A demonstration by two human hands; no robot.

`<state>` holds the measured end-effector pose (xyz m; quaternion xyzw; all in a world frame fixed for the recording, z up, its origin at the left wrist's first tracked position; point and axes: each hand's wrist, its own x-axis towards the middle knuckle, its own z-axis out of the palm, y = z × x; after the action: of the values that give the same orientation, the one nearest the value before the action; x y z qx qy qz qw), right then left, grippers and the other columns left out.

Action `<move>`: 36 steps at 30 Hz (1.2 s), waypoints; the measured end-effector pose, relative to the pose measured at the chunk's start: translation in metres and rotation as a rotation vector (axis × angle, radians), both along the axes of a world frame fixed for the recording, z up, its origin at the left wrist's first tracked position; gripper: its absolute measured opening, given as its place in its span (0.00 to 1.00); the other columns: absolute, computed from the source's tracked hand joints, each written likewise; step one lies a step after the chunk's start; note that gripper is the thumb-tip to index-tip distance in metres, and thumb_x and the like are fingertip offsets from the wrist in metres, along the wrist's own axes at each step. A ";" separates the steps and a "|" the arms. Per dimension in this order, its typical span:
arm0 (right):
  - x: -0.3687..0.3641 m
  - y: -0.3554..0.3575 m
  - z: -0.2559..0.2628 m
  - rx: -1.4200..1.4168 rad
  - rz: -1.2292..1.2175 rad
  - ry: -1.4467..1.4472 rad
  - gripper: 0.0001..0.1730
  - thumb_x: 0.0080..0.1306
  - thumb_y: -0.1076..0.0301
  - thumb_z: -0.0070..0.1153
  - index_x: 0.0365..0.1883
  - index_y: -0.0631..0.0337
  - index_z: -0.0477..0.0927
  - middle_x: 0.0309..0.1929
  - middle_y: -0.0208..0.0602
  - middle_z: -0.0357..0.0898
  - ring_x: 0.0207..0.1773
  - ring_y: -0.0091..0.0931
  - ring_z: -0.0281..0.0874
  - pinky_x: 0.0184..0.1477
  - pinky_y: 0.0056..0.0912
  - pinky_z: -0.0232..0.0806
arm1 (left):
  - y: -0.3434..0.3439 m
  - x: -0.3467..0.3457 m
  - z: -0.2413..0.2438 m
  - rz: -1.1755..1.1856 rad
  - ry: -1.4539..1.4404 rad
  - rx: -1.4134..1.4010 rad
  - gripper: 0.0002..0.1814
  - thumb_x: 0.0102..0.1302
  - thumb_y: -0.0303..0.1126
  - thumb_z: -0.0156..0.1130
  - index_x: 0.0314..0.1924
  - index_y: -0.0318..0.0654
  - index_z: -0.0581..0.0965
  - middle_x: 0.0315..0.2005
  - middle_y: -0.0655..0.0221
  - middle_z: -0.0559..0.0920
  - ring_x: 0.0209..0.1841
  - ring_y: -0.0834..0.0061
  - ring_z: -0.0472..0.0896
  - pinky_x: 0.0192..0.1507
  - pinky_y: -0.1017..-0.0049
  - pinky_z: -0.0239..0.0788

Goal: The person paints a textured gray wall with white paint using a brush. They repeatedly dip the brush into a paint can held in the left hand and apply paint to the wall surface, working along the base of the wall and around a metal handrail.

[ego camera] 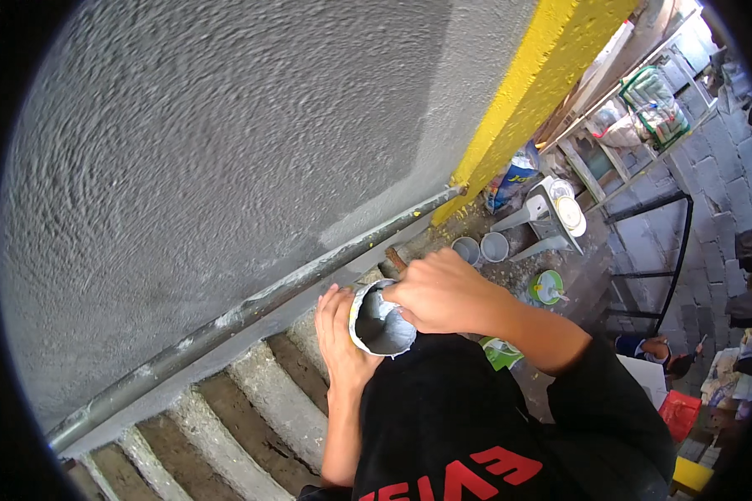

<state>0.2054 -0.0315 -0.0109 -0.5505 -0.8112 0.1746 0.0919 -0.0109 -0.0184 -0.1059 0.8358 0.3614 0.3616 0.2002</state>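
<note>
A round plastic tub point(366, 322) smeared with grey paint is tilted in front of my body. My left hand point(341, 332) wraps around its side, fingers on the wall side and thumb below. Closed in a fist over the tub's opposite rim, my right hand point(442, 291) grips what appears to be a paint-coated tool point(385, 305). Its pale, wet end lies inside the tub; the fist hides the rest, so its exact kind cannot be told. Grey paint coats the tub's inner wall.
A rough grey wall point(225, 156) carries a paint-spattered pipe point(276, 297) above concrete steps point(276, 388). Beyond the yellow post point(507, 106) stand two grey tubs point(494, 247), a white plastic stool point(554, 219) and a green bucket point(546, 287). Another person point(658, 351) is at the right.
</note>
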 end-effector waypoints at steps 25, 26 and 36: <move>-0.051 -0.084 -0.014 0.021 -0.520 0.653 0.13 0.63 0.66 0.72 0.44 0.59 0.87 0.29 0.41 0.85 0.25 0.27 0.82 0.28 0.29 0.70 | -0.034 -0.047 0.014 0.030 -0.028 -0.114 0.48 0.42 0.39 0.84 0.64 0.33 0.70 0.59 0.50 0.76 0.65 0.42 0.72 0.68 0.49 0.63; -0.051 -0.082 -0.017 0.025 -0.525 0.647 0.13 0.63 0.64 0.71 0.44 0.58 0.87 0.28 0.42 0.85 0.25 0.32 0.83 0.28 0.32 0.71 | -0.033 -0.046 0.011 0.032 -0.025 -0.119 0.48 0.42 0.39 0.84 0.64 0.33 0.70 0.58 0.50 0.76 0.65 0.42 0.72 0.67 0.49 0.63; 0.016 -0.093 -0.127 -0.008 -0.470 0.660 0.15 0.64 0.58 0.70 0.45 0.54 0.86 0.25 0.41 0.83 0.27 0.38 0.85 0.31 0.37 0.73 | -0.023 0.009 -0.095 0.090 -0.212 -0.297 0.48 0.42 0.34 0.85 0.62 0.32 0.69 0.56 0.55 0.77 0.61 0.59 0.77 0.65 0.61 0.67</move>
<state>0.2212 -0.1243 -0.1379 -0.6358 -0.5895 0.3192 0.3826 -0.0021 -0.0410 -0.2008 0.7371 0.4248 0.3990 0.3421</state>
